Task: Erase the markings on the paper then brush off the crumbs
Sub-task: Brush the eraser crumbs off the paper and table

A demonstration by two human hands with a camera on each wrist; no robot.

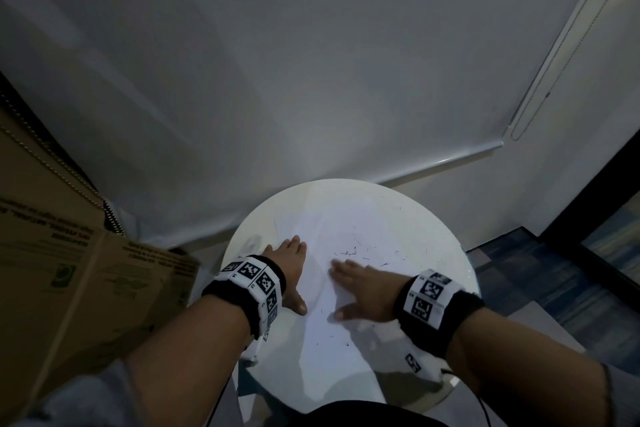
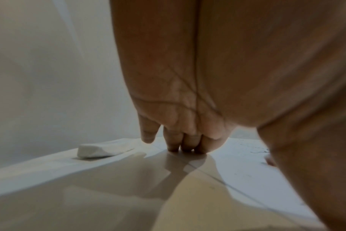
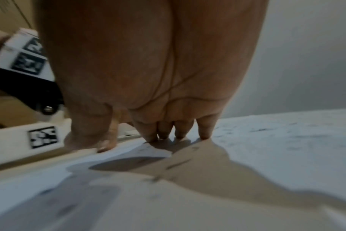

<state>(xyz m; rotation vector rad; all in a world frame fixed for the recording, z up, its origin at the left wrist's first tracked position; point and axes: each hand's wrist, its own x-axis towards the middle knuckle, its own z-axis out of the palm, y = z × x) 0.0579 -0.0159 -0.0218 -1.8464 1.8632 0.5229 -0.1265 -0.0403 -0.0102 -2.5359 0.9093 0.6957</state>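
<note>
Paper (image 1: 332,333): lay flat on the round white table (image 1: 440,236).
Crumbs (image 1: 349,251): scattered across the paper, beyond the right hand.
Right hand (image 1: 360,291): flat, fingers straight, seemingly placed to sweep.
Left hand (image 1: 292,270): flat, fingers straight, likely steadying the paper's left edge.
Eraser (image 2: 103,150): lay ungripped, left of the paper.

The cardboard box (image 1: 69,274) on the left carries printed lines, upside down and too blurred to read. The wristbands (image 1: 254,282) bear square coded markers with tiny unreadable digits.
</note>
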